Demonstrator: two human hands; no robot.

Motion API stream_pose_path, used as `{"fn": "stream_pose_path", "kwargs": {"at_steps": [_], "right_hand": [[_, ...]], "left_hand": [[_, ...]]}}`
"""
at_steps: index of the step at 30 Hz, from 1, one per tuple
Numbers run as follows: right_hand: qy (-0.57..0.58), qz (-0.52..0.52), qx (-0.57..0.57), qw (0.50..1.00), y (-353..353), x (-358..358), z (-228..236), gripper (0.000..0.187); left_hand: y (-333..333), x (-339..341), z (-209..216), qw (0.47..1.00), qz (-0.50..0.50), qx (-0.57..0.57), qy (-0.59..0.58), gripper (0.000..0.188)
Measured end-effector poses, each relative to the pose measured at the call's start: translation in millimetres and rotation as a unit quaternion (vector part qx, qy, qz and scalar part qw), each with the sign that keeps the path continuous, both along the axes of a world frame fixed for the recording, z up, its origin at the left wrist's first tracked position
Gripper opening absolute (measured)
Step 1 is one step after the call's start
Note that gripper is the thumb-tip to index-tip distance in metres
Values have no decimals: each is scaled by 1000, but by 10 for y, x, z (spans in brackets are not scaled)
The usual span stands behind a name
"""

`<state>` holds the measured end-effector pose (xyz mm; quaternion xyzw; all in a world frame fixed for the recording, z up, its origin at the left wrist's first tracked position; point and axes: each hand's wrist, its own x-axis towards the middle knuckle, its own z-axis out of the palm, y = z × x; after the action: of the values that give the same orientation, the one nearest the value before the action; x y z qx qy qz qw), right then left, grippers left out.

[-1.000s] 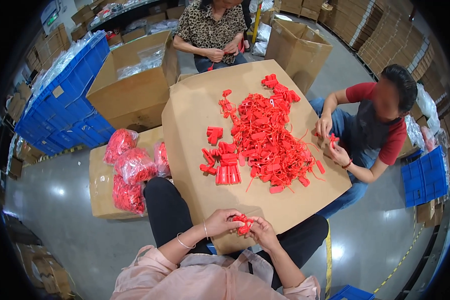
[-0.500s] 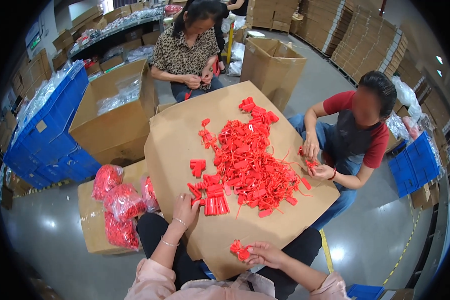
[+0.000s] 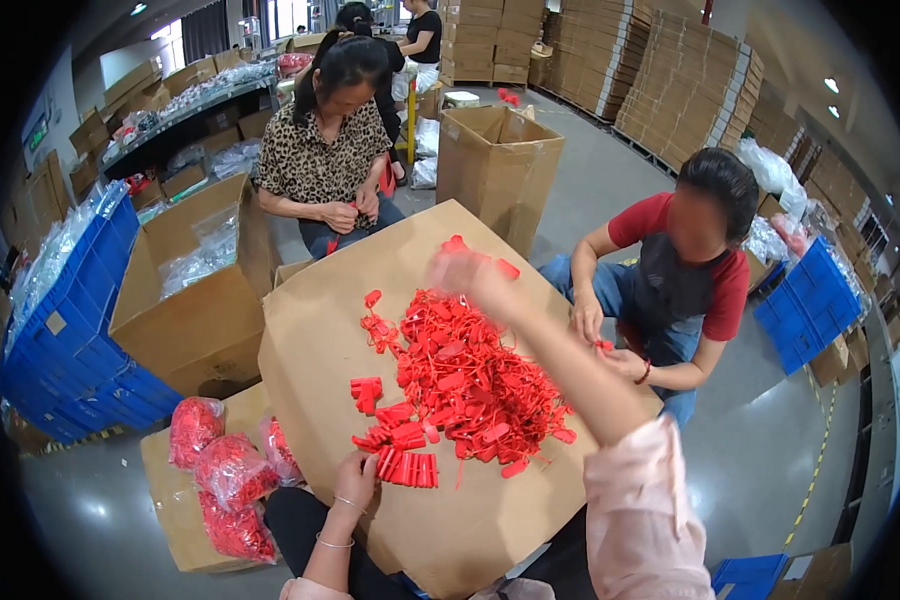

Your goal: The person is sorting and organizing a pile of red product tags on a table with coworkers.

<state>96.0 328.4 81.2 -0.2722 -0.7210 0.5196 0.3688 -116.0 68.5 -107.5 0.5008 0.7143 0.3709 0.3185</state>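
Observation:
My left hand (image 3: 357,478) is at the near left of the cardboard tabletop, its fingers curled together against the near end of a row of red strip-like pieces (image 3: 407,469). What lies between those fingertips is hidden. My right arm stretches across the table, and my right hand (image 3: 460,273) is smeared by motion above the far side, beside a few red pieces (image 3: 508,268). Its fingers cannot be made out. Below it spreads a large heap of red tags with thin cords (image 3: 470,375). A smaller red stack (image 3: 366,393) sits left of the heap.
Two people sit at the table, a far-side co-worker (image 3: 325,150) and a right-side co-worker (image 3: 685,250), handling red pieces. A tall open carton (image 3: 500,170) stands behind. A small red cluster (image 3: 508,97) shows above its far rim. Bagged red pieces (image 3: 235,470) lie at left.
My right hand has swung from the near edge to the far side; the red bundle it held is no longer seen in it. A red cluster now shows above the carton. The view has shifted.

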Motion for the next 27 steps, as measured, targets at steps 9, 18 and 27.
{"fn": "stream_pose_path", "kwargs": {"at_steps": [9,18,27], "right_hand": [[-80,98,-234,964,-2793,-18,-1539,21],[-72,-15,-268,961,-3369,187,-1812,23],[-131,-64,-156,977,-3378,90,-1694,28]], "left_hand": [[-42,13,-137,998,1,57,12,17],[-230,63,-60,984,36,57,-163,12],[-301,68,87,961,-4,-67,-267,27]]}}
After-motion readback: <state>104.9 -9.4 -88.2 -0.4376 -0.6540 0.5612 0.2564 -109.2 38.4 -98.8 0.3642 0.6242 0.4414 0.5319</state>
